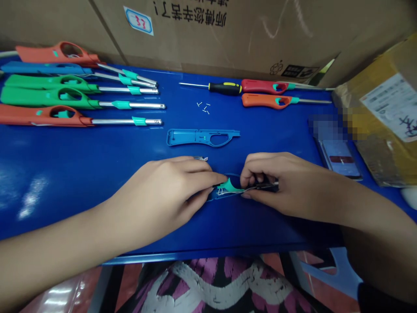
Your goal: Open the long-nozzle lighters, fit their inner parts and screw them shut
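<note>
A blue lighter shell half lies on the table between my hands, a green trigger and thin white wires showing in it. My left hand is closed over the shell's left part, index fingertip against the trigger. With bent fingers, my right hand pinches at the shell's right end, where a wire runs to a dark slim piece under the palm; the fingers cover most of it. Just beyond my hands rests the matching blue shell half, hollow side up. A small clear-and-metal part peeks out behind my left hand.
Several long lighters lie at the left. Loose screws, a screwdriver, a red lighter and an orange lighter are at the back. A phone and a taped package stand right; a cardboard box lines the back.
</note>
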### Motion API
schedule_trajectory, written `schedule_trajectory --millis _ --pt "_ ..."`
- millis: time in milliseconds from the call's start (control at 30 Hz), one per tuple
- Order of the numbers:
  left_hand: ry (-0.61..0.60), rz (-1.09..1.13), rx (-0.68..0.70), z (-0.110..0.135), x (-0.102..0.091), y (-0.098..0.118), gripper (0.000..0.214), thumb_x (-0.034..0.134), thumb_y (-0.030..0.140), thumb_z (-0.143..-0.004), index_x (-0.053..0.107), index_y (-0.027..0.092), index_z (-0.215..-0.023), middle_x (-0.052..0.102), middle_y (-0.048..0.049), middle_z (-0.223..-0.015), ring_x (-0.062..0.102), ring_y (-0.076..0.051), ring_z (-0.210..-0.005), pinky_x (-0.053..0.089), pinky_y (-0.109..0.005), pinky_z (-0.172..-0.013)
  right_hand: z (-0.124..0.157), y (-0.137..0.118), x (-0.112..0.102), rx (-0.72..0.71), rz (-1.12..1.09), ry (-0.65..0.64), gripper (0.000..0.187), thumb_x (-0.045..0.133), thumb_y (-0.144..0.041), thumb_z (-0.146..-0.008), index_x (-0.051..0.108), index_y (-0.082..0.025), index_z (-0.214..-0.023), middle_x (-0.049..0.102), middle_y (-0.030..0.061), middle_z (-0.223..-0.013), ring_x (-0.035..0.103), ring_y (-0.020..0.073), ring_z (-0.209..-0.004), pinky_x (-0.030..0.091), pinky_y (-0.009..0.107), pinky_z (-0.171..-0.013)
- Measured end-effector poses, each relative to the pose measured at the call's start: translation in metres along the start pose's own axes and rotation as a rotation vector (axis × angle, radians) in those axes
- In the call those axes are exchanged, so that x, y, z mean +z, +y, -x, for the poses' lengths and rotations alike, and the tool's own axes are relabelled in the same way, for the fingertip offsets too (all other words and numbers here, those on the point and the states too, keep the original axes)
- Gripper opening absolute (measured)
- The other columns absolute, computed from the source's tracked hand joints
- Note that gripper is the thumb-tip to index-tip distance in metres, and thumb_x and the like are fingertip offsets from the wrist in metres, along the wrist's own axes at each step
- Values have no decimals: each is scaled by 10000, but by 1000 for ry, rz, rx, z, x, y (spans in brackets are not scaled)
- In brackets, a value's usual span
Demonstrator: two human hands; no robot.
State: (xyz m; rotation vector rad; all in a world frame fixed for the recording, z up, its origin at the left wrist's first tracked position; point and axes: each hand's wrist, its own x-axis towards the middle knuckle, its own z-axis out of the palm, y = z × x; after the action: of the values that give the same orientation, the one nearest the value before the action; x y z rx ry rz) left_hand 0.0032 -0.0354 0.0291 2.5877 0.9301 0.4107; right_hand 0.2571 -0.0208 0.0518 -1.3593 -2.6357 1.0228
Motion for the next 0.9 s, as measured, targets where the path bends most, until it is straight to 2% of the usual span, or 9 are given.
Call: schedule_trajectory --millis 233,400,900 --pt "14 -78 34 2 3 1 371 487 172 -986 657 233 -1310 728 -73 -1113 714 -227 -956 606 -340 -774 1 -1 0 -3 18 21 86 635 -190 -875 648 -235 -802 661 -9 -833 586 152 -795 403 307 -704" --pt "-9 -69 19 3 4 1 385 495 168 -979 652 268 -1316 700 -59 -1077 706 -231 -939 592 -341 -708 3 -1 -3 -48 -7 61 95 634 -230 -892 674 -240 -806 670 -9 -844 597 140 -780 417 301 -703" --pt "-14 -95 18 2 5 3 373 477 182 -993 657 242 -1315 660 -61 -1016 688 -242 -870 559 -358 -631 7 2 -4 -39 20 0 175 495 -271 -1008 642 -239 -918 664 14 -973 611 171 -948 426 321 -822"
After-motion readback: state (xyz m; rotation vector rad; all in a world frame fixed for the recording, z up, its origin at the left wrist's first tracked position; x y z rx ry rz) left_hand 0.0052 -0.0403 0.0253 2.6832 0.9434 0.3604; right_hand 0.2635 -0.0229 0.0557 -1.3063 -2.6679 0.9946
